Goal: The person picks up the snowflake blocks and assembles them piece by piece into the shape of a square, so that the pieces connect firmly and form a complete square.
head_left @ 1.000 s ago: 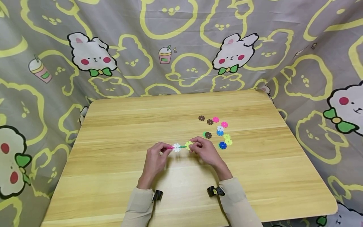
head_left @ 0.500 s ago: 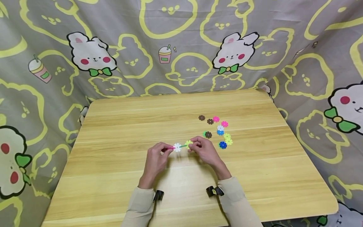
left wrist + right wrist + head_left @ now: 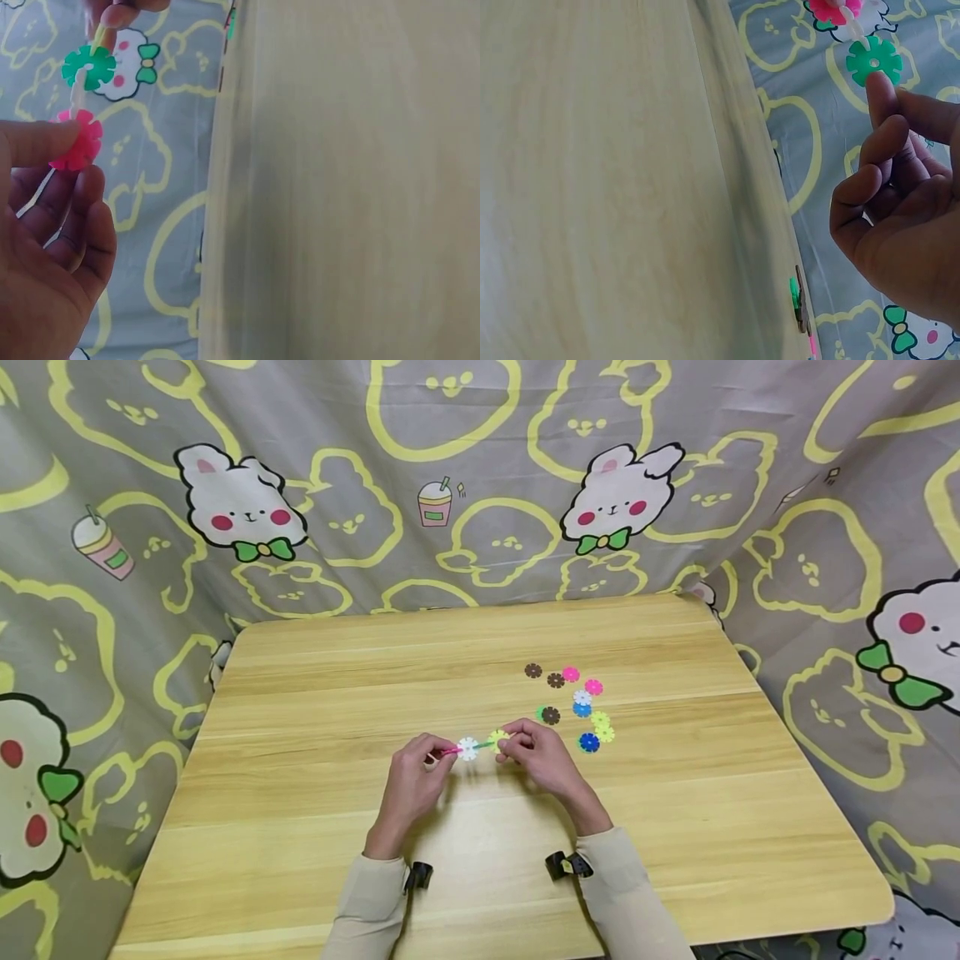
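Observation:
A short chain of notched plastic snowflake discs stretches between both hands above the table. My left hand pinches the pink disc at the chain's left end between thumb and fingers. Slotted into the pink one is a white disc, followed by a green disc. At the right end, my right hand pinches a yellow disc that joins the green one. Fingers cover part of the yellow disc in the head view, and the right wrist view hides it behind the fingertips.
Loose discs lie right of centre on the wooden table: brown discs, pink discs, a white one overlapping a light blue one, yellow discs, and a dark blue disc. A patterned curtain surrounds the table.
The green disc, level a second ago, now slants slightly upward toward the right hand. Both hands keep their grip in nearly the same place.

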`<action>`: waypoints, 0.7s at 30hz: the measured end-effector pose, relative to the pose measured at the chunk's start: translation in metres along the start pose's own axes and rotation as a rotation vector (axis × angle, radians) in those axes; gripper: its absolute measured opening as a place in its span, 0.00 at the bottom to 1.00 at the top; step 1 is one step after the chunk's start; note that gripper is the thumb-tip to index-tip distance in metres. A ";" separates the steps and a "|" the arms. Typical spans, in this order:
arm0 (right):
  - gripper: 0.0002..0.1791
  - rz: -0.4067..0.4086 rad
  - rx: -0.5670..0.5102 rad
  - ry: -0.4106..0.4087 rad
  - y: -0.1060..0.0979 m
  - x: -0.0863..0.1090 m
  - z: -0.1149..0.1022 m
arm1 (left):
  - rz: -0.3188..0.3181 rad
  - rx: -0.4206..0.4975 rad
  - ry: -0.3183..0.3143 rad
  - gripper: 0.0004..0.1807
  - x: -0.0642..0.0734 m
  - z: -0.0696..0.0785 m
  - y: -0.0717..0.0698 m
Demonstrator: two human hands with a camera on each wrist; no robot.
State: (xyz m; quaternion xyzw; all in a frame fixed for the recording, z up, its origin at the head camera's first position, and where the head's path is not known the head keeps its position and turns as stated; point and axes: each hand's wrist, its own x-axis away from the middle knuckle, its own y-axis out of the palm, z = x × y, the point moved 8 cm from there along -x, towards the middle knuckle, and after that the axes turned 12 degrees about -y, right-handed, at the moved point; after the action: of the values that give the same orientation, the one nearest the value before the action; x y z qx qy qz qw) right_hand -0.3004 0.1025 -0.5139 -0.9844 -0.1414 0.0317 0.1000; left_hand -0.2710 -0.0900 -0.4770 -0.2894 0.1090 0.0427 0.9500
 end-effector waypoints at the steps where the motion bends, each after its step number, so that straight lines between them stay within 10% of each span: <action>1: 0.14 -0.001 -0.008 0.005 0.000 0.000 0.000 | -0.004 0.002 -0.001 0.04 0.000 0.000 0.000; 13: 0.12 -0.042 -0.034 0.016 0.006 0.007 -0.031 | -0.113 0.012 -0.081 0.14 -0.002 -0.004 0.008; 21: 0.14 -0.091 -0.048 -0.020 0.018 0.000 -0.005 | -0.175 -0.018 -0.069 0.18 -0.003 -0.001 0.017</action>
State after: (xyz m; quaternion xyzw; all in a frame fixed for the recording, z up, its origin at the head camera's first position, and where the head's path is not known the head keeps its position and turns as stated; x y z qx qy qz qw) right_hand -0.2948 0.0848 -0.5130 -0.9786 -0.1880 0.0335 0.0765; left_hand -0.2760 -0.0762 -0.4861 -0.3046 0.0500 -0.0297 0.9507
